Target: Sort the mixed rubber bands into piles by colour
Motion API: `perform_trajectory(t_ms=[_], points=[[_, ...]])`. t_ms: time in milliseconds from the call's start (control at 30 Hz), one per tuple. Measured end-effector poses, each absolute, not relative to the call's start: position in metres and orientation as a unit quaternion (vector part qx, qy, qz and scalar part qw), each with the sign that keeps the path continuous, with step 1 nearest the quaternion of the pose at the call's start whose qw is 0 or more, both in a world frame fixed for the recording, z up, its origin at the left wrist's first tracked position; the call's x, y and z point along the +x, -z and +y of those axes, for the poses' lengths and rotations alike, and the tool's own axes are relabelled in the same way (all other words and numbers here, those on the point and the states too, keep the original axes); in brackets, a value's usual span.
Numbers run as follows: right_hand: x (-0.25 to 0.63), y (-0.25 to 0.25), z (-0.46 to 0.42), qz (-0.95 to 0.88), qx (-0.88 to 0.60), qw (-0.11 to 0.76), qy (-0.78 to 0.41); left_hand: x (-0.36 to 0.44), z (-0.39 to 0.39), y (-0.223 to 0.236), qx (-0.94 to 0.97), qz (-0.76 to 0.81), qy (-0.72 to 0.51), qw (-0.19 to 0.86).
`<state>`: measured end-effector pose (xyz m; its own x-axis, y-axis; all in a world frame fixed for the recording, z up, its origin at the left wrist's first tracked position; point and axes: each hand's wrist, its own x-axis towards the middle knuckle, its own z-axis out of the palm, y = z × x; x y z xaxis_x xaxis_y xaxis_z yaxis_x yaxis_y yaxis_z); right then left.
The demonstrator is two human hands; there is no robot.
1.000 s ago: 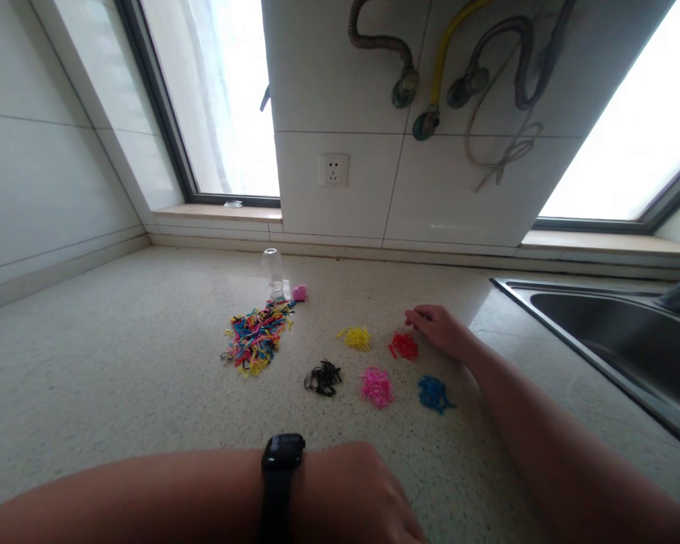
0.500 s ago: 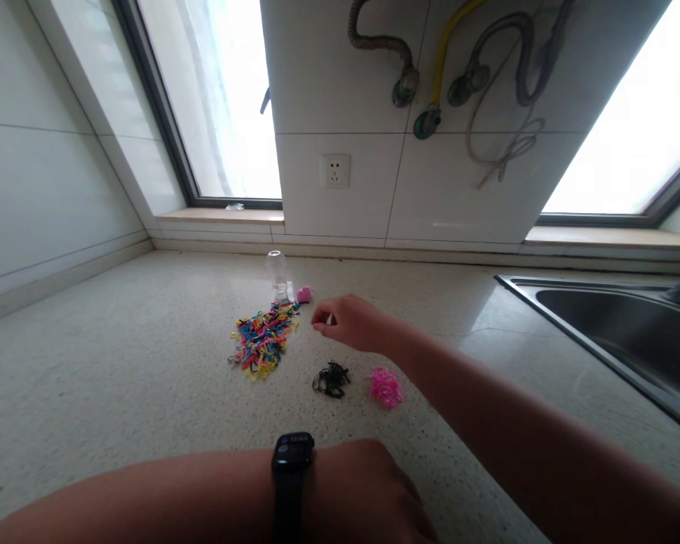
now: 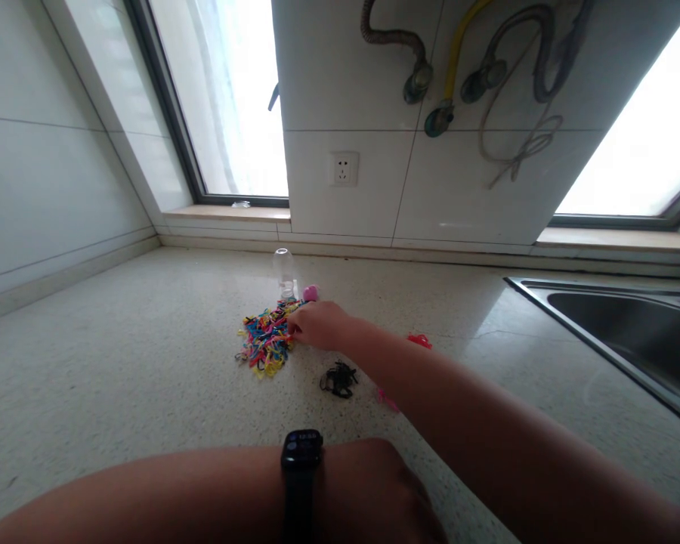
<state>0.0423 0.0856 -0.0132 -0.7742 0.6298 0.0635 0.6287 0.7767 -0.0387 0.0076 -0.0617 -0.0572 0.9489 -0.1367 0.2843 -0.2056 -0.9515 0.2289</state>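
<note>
Here, right fingers at right edge of mixed bands; left hand well apart; both grips unclear.

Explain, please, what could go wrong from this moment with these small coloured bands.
The right hand is at the edge of the mixed pile, so its fingers might drag loose bands out.
The right forearm passes over the counter and partly hides the pink pile and red pile; if it lowers, it might smear them.
The clear bottle stands near that hand and could be knocked.
</note>
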Motion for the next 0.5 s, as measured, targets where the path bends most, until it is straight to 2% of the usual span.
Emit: perform_trajectory(t_ms=[500], points=[[0.0436,0.0216,0.0881,-0.939,-0.339,0.051,-0.023,0.0083,-0.0613,0.0566,0.985,-0.075,-0.116,0.102]])
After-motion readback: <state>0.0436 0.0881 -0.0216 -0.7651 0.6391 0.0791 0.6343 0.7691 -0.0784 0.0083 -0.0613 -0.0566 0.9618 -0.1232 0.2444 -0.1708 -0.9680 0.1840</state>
